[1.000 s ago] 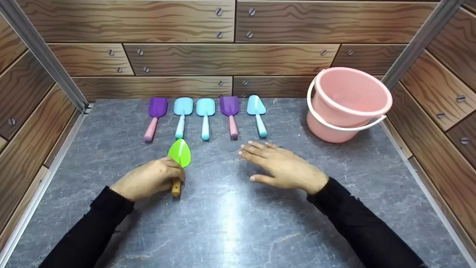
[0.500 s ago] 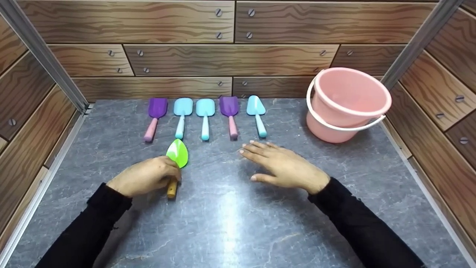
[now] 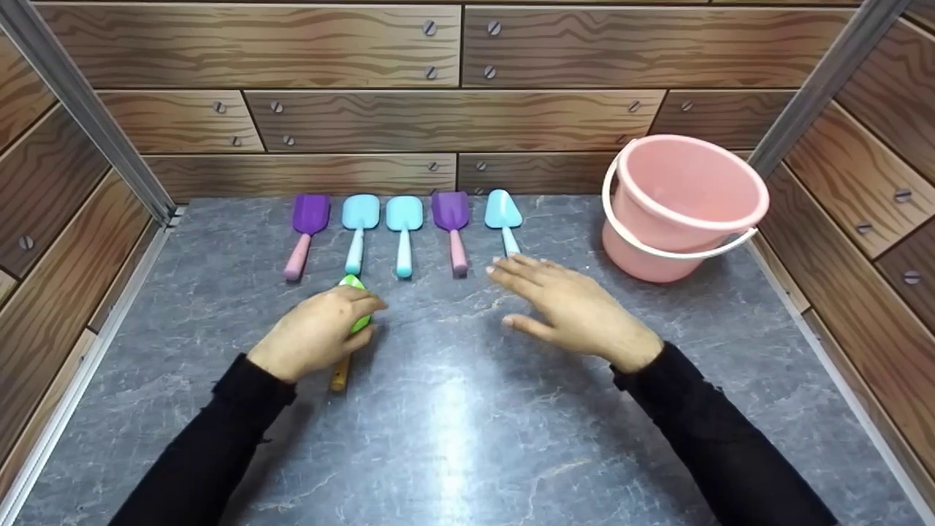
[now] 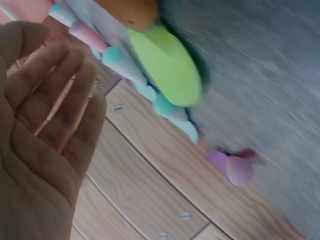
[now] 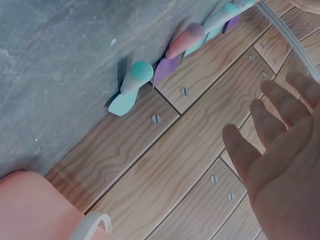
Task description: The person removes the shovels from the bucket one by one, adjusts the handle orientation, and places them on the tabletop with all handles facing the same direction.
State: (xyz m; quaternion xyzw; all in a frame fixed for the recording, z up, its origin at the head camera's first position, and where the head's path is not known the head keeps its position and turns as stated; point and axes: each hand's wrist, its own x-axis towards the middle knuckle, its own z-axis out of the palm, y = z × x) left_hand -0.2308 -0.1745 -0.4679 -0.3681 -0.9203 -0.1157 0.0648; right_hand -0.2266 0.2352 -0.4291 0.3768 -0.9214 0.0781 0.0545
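A trowel (image 4: 167, 70) with a bright green blade and a wooden handle lies on the grey tabletop. My left hand (image 3: 320, 332) hovers over it with fingers extended, covering part of the blade in the head view; the left wrist view shows its palm and fingers apart from the trowel. My right hand (image 3: 581, 313), fingers spread and holding nothing, is nearest the light-blue pointed trowel (image 3: 502, 210), whose handle end it hides in the head view. In the right wrist view that trowel stays in sight beyond the fingers (image 5: 272, 122).
Along the back lie a purple shovel with pink handle (image 3: 311, 214), two light-blue shovels (image 3: 361, 212) and another purple shovel (image 3: 451, 210). Stacked pink buckets (image 3: 657, 256) with a white handle stand at the back right. Wood-patterned walls (image 3: 350, 120) enclose the table.
My left hand has let go of the green trowel, straightened its fingers and moved slightly right above it. My right hand has shifted a little forward and right.
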